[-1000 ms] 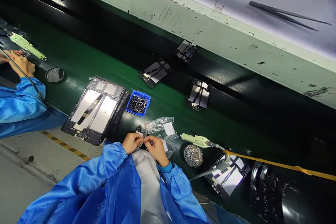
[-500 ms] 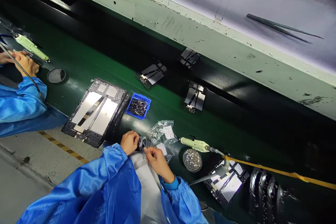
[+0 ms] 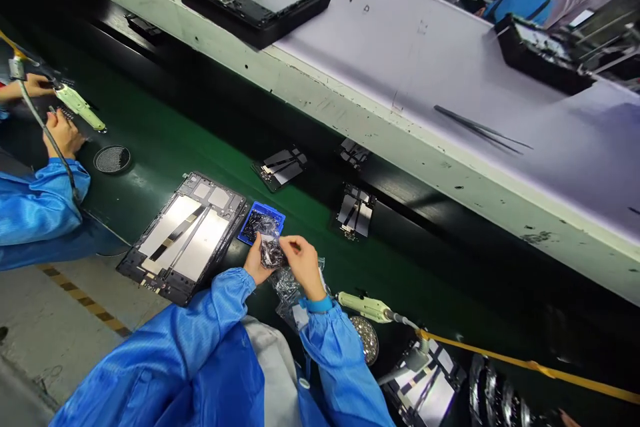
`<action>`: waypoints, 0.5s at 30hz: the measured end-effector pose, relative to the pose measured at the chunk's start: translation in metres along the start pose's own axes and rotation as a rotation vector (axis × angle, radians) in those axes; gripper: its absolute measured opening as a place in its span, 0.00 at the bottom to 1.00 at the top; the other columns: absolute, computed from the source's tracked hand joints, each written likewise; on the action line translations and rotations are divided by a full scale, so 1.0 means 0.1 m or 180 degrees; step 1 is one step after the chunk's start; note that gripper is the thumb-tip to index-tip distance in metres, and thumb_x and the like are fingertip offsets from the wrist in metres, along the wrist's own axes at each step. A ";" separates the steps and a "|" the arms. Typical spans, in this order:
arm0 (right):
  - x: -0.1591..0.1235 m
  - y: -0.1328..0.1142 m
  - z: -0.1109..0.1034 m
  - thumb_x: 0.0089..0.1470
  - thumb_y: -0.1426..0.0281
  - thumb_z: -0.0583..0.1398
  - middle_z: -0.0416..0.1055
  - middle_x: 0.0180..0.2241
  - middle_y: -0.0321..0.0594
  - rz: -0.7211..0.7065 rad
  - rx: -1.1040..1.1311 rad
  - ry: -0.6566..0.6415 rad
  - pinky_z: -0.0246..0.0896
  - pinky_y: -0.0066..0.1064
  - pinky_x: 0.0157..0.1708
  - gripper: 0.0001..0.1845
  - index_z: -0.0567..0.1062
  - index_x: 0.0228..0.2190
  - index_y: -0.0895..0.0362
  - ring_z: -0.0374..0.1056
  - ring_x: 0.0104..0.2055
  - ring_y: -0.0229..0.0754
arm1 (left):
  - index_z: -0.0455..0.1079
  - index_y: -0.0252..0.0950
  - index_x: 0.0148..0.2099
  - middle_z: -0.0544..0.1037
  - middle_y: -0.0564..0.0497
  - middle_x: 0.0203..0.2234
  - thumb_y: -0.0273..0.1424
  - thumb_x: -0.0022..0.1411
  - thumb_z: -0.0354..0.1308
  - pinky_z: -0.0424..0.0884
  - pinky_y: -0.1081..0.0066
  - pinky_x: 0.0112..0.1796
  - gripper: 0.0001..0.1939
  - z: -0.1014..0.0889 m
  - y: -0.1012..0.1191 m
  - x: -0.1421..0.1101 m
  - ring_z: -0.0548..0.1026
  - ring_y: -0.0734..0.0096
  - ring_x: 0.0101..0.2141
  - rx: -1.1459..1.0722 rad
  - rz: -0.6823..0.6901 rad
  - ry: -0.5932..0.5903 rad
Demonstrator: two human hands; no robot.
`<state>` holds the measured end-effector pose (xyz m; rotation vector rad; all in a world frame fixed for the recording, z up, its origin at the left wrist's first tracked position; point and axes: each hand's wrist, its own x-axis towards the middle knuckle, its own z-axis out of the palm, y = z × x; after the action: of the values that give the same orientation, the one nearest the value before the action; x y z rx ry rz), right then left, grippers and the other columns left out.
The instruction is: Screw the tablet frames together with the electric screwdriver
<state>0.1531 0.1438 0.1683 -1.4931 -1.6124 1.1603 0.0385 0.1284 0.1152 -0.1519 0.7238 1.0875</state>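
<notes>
My left hand [image 3: 257, 263] is closed on a small clear plastic bag [image 3: 271, 252] of dark little parts. My right hand [image 3: 304, 265] pinches the bag's right side with its fingertips. Directly beyond the bag stands a blue tray [image 3: 246, 232] with many small dark pieces in it; the bag hides part of the tray. Crumpled clear bags [image 3: 286, 287] lie below my hands, partly behind my right wrist. Left of my left hand is an opened tablet housing [image 3: 183, 240], its silvery inner side up.
A pale green electric screwdriver [image 3: 364, 307] and a round dish of shiny parts [image 3: 367, 340] lie at right, near another tablet housing [image 3: 425, 387]. Several housings sit farther back. A co-worker's hand [image 3: 65, 135] is at left. Tweezers [image 3: 483, 127] lie on the raised shelf [image 3: 390, 53].
Both hands have risen from the crumpled bags toward the blue tray, bringing the bag of dark parts up beside it. The camera view has shifted, showing more of the shelf.
</notes>
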 end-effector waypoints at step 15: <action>0.23 0.05 0.06 0.70 0.63 0.52 0.79 0.48 0.44 -0.0815 -0.1714 0.0295 0.67 0.37 0.45 0.19 0.82 0.44 0.53 0.76 0.47 0.52 | 0.60 0.24 0.58 0.77 0.29 0.49 0.56 0.71 0.38 0.76 0.59 0.46 0.37 -0.09 0.28 -0.31 0.81 0.52 0.43 0.0118 -0.0374 0.0514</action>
<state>0.1466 0.1650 0.1592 -1.5628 -2.0811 0.5267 0.0023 0.1142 0.1337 -0.2496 0.8687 0.9566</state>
